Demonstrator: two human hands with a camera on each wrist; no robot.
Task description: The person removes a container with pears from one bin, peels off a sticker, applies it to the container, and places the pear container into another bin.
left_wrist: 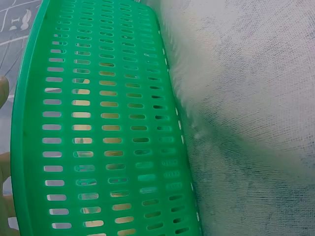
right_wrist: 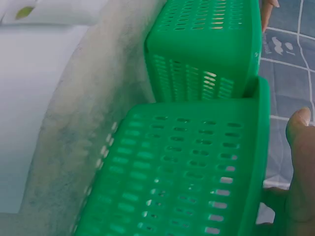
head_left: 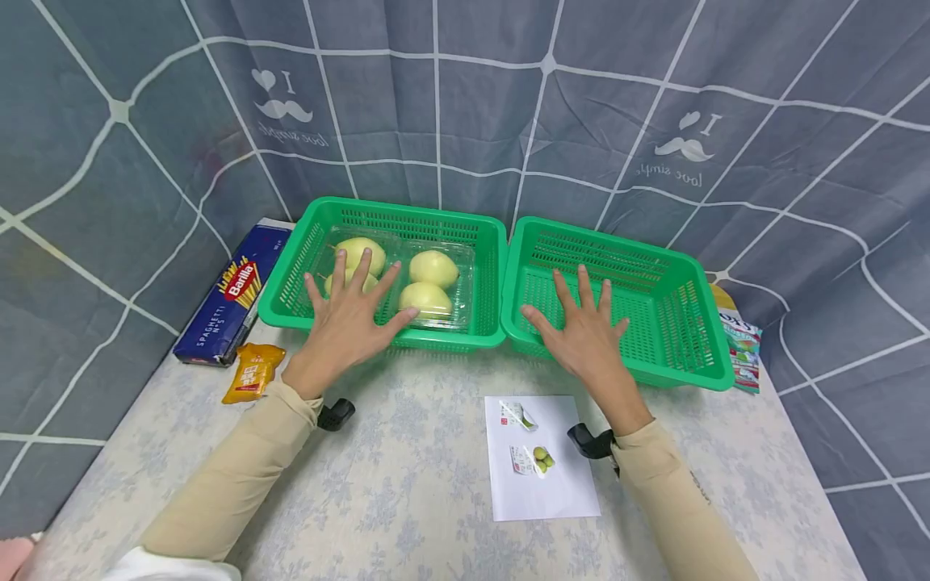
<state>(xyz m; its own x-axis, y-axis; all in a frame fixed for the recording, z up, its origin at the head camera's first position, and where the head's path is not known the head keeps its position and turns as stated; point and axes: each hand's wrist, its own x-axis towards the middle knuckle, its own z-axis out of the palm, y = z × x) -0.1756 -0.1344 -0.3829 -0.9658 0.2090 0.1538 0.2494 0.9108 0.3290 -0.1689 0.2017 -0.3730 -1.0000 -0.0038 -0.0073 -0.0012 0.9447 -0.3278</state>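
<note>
left hand: flat, fingers spread, palm down
right hand: same pose (both arms extended forward, beige sleeves)

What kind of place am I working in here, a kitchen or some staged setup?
Most likely a staged tabletop set, not a kitchen: a grey patterned cloth hangs as backdrop on all sides, two green baskets sit side by side, and a printed picture sheet lies on the table.

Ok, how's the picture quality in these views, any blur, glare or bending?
Head view: evenly lit and sharp, but its wide lens bows the grey grid-patterned curtain; the clear plastic pear tray glints faintly. Left wrist view: green slotted plastic basket fairly crisp, floral tablecloth soft. Right wrist view: white paper sheet blurred and washed out.
</note>
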